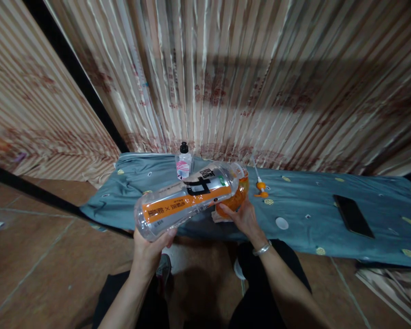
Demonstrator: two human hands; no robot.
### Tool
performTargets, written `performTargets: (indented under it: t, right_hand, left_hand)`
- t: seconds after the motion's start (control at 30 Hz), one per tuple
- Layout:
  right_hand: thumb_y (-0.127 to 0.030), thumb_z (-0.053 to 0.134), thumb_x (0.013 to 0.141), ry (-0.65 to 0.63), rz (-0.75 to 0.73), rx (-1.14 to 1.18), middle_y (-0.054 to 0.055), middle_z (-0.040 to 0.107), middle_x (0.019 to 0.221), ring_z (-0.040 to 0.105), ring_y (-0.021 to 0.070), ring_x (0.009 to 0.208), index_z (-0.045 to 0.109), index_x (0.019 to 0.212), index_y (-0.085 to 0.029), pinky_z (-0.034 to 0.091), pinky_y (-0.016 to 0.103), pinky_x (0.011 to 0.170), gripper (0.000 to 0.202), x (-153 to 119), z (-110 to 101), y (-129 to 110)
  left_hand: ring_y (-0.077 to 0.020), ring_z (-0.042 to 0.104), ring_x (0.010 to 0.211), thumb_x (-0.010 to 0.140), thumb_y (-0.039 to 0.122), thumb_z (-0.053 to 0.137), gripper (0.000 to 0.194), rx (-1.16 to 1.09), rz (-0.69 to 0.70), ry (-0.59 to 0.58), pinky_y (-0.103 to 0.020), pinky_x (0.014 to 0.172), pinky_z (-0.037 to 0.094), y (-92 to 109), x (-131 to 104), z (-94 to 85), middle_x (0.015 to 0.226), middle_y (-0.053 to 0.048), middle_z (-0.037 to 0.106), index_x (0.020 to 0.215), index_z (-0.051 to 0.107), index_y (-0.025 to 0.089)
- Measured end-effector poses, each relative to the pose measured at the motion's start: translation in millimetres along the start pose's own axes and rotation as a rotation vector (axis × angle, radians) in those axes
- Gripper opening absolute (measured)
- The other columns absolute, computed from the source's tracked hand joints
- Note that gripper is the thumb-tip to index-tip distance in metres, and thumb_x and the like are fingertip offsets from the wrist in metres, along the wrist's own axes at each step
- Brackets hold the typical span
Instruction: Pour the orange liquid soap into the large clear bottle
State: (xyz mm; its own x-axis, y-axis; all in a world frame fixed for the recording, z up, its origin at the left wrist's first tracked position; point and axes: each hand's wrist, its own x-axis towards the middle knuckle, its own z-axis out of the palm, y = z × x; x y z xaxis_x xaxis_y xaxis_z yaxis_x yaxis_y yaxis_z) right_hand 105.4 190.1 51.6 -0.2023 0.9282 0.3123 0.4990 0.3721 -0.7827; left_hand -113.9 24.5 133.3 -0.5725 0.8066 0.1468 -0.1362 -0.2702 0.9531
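My left hand (153, 249) is closed around the base end of a large clear plastic bottle (188, 196) with an orange and black label. The bottle is tilted, its neck toward the right and higher than its base. My right hand (243, 221) grips an orange bottle (236, 196), close under the clear bottle's neck. Whether the two mouths touch I cannot tell. Something pale, perhaps tissue (222, 217), shows beneath the orange bottle. To the right, an orange pump top (261, 188) with a clear tube lies on the blue cloth.
A small bottle with a black cap (184, 162) stands behind the clear bottle. On the blue cloth (304, 196) lie a white round cap (281, 223) and a black phone (353, 216). A striped curtain (219, 82) hangs behind; dark poles (78, 77) stand at left.
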Motion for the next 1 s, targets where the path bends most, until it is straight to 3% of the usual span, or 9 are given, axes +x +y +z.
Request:
performTargets:
  t: [0.17,0.3,0.43,0.5,0.57,0.67,0.77,0.83,1.0]
  right_hand:
    - [-0.059,0.079,0.079,0.005,0.012,-0.020,0.021,0.077,0.126,0.076,0.0396,0.114,0.053,0.144,-0.014,0.064,0.057,0.095,0.084,1,0,0]
    - [-0.055,0.080,0.080,-0.003,-0.015,0.002,0.020,0.075,0.131,0.075,0.0389,0.118,0.052,0.145,-0.016,0.063,0.057,0.099,0.081,1,-2,-2]
    - [-0.054,0.079,0.081,-0.015,-0.016,0.012,0.020,0.075,0.132,0.074,0.0399,0.120,0.052,0.145,-0.016,0.061,0.060,0.102,0.079,1,-3,-3]
    - [-0.055,0.079,0.081,-0.023,-0.012,0.012,0.021,0.074,0.133,0.074,0.0403,0.121,0.052,0.145,-0.015,0.061,0.060,0.103,0.080,1,-3,-4]
    - [-0.056,0.079,0.081,-0.025,-0.009,0.015,0.021,0.075,0.132,0.074,0.0400,0.120,0.053,0.145,-0.014,0.061,0.059,0.103,0.081,1,-2,-5]
    - [-0.057,0.078,0.082,-0.031,-0.007,0.031,0.020,0.076,0.130,0.076,0.0382,0.117,0.052,0.147,-0.016,0.062,0.058,0.101,0.081,0,-1,-5]
    - [-0.061,0.076,0.083,-0.025,-0.019,0.028,0.019,0.076,0.129,0.075,0.0381,0.119,0.052,0.149,-0.019,0.063,0.059,0.101,0.081,0,0,-6]
    - [-0.062,0.076,0.083,-0.010,-0.030,0.024,0.019,0.076,0.129,0.075,0.0391,0.118,0.053,0.148,-0.021,0.063,0.060,0.101,0.081,-1,0,-7]
    - [-0.063,0.077,0.083,0.025,-0.030,0.027,0.021,0.076,0.129,0.076,0.0416,0.116,0.053,0.148,-0.020,0.063,0.065,0.099,0.082,-2,3,-7]
  left_hand:
    - [-0.0074,0.046,0.042,0.063,0.034,0.097,0.085,-0.014,-0.009,0.003,-0.019,0.040,0.038,2,-2,-1.5,0.066,0.006,0.064,0.136,0.056,0.020]
    - [-0.0084,0.052,0.048,0.059,0.033,0.099,0.094,0.012,-0.009,0.055,-0.021,0.046,0.045,1,-4,-2.3,0.080,0.003,0.070,0.141,0.055,0.021]
    - [-0.0252,0.073,0.090,0.053,0.037,0.101,0.096,0.078,0.014,0.147,-0.036,0.080,0.061,-3,-6,-3.3,0.101,-0.004,0.075,0.138,0.059,0.022]
    - [-0.0296,0.072,0.107,0.052,0.039,0.101,0.096,0.090,0.016,0.162,-0.041,0.097,0.058,-5,-6,-3.6,0.108,-0.006,0.076,0.137,0.059,0.021]
    - [-0.0290,0.072,0.109,0.054,0.040,0.100,0.092,0.095,0.011,0.170,-0.042,0.104,0.055,-5,-7,-3.7,0.105,-0.005,0.076,0.134,0.061,0.020]
    - [-0.0224,0.071,0.083,0.056,0.038,0.098,0.082,0.115,0.001,0.159,-0.035,0.082,0.060,-2,-8,-4.5,0.088,-0.001,0.073,0.128,0.063,0.019]
    - [-0.0109,0.050,0.049,0.064,0.038,0.094,0.056,0.103,-0.041,0.079,-0.024,0.048,0.045,1,-6,-7.2,0.063,0.006,0.060,0.109,0.066,0.018]
    - [-0.0084,0.040,0.041,0.067,0.041,0.092,0.044,0.095,-0.054,0.028,-0.022,0.040,0.035,2,-5,-9.5,0.053,0.008,0.051,0.093,0.065,0.018]
    - [-0.0102,0.041,0.038,0.067,0.043,0.091,0.041,0.120,-0.035,0.034,-0.023,0.038,0.035,-2,-3,-13.4,0.049,0.007,0.050,0.085,0.063,0.020]
